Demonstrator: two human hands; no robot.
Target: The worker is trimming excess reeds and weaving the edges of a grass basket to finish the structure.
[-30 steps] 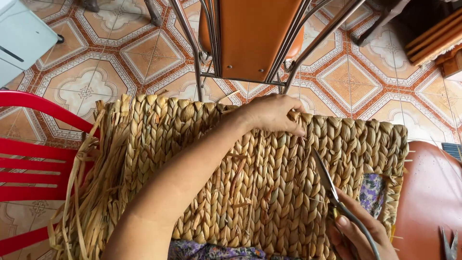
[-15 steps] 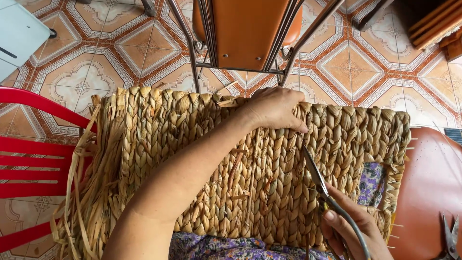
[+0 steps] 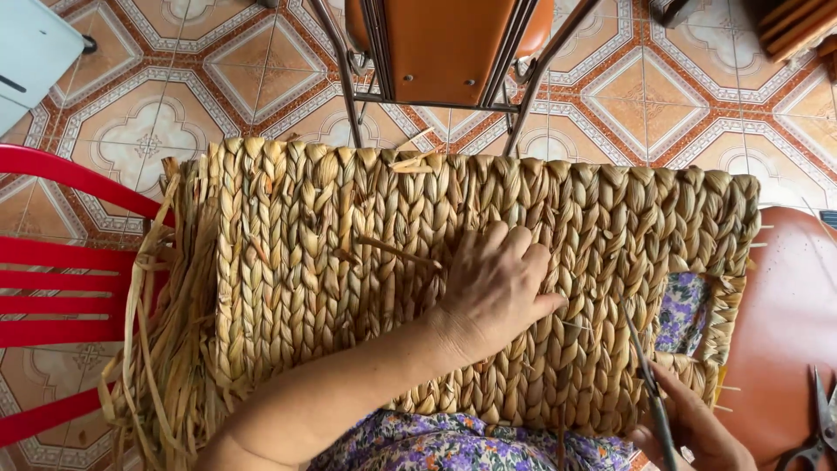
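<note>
1. One woven basket panel [image 3: 349, 288] of braided straw-coloured fibre lay across the person's lap, filling the middle of the view, its far edge toward the metal-framed chair.
2. One rectangular handle opening [image 3: 684, 310] showed in the panel near its right end, with purple floral cloth [image 3: 453, 445] visible through it and below the near edge.
3. One bundle of loose uncut strands [image 3: 153, 366] hung off the panel's left side, over the red chair.
4. Left hand [image 3: 497, 283]: one, lying palm down on the weave right of centre, fingers spread and flat, the grip apart and closed on nothing, just pressing the braids.
5. Right hand [image 3: 697, 432]: one, at the bottom right edge, partly cut off by the frame, the grip clamped on the handle of one pair of scissors [image 3: 649, 384].
6. The scissor blades pointed up and away over the panel's near right part, tip close to the left hand's little finger; blades looked together, hard to tell.
7. One second pair of scissors [image 3: 815, 427] lay on the brown seat [image 3: 793, 296] at the far right, apart from both hands.
8. Chairs counted: one red plastic chair [image 3: 61, 279] at left, one orange-backed metal-framed chair [image 3: 445, 52] at top.
9. One white object [image 3: 30, 44] sat at the top left corner on the patterned tile floor [image 3: 663, 96].
10. Several short stray stalk ends [image 3: 397, 253] stuck out of the weave, one just left of the left hand.
</note>
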